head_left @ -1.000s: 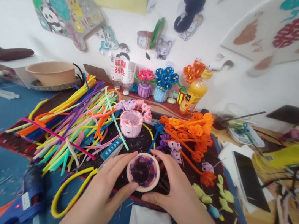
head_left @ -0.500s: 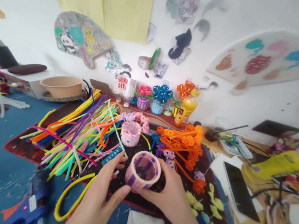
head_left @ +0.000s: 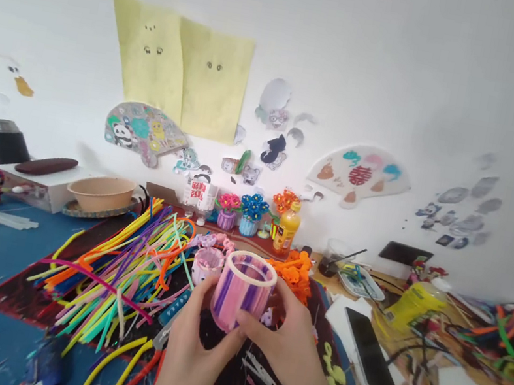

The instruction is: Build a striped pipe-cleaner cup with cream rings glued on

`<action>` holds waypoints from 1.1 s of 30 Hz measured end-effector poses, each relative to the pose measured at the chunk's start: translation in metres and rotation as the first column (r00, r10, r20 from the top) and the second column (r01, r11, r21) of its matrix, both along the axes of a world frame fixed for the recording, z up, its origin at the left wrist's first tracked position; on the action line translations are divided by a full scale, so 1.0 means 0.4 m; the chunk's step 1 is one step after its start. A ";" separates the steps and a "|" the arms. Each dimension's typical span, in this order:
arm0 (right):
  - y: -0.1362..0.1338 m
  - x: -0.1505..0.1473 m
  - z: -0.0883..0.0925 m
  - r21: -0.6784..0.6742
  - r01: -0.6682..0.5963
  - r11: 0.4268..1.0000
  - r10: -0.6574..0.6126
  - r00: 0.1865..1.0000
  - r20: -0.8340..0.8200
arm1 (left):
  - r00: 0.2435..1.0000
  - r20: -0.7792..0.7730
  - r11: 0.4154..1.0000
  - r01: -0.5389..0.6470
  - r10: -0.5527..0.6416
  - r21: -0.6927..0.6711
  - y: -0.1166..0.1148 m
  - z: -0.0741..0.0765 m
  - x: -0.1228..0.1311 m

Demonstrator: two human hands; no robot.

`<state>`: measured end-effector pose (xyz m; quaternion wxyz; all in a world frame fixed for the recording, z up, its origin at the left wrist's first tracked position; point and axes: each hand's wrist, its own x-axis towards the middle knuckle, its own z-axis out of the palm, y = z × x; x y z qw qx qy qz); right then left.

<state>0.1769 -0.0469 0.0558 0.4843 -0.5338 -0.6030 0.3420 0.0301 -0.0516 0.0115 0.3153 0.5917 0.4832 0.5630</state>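
Between both hands is a small round pot (head_left: 238, 299) with pink and purple vertical stripes and a pale rim, tilted slightly so its opening shows. My left hand (head_left: 198, 341) grips its left side and base, with the thumb underneath. On the other side, my right hand (head_left: 280, 326) wraps round the wall, its thumb across the front. Just behind it stands a pink pot (head_left: 207, 263), partly covered by the held one. A heap of colourful pipe cleaners (head_left: 122, 281) lies to the left, and orange pipe-cleaner flowers (head_left: 295, 273) sit behind my right hand.
A blue glue gun (head_left: 44, 367) lies at the front left. Finished flower pots (head_left: 251, 218) and an orange juice bottle (head_left: 287, 228) line the wall. To the right are a phone (head_left: 371, 352), a yellow bottle (head_left: 416, 303) and tangled cables. A tan bowl (head_left: 101, 195) stands at the back left.
The striped pot has been raised and tipped so more of its outer wall shows, and my hands have come closer together around it. My view has tilted upward, showing more wall.
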 end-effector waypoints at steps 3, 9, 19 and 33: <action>-0.014 0.003 0.008 0.033 -0.029 0.999 0.031 0.999 -0.034 | 0.980 0.186 0.997 0.076 -0.072 -0.013 -0.005 0.019 -0.010; -0.038 -0.028 -0.005 0.104 -0.190 0.976 0.207 0.959 -0.194 | 0.893 0.407 0.976 0.218 -0.193 -0.016 -0.019 0.014 -0.036; -0.062 -0.085 -0.008 0.126 -0.132 0.983 0.171 0.909 -0.379 | 0.928 -0.338 0.910 -0.003 0.157 0.415 -0.077 0.091 -0.144; -0.080 -0.116 -0.010 0.142 -0.011 0.990 0.053 0.955 -0.292 | 0.663 -0.678 0.797 0.199 0.319 0.570 -0.108 0.168 -0.145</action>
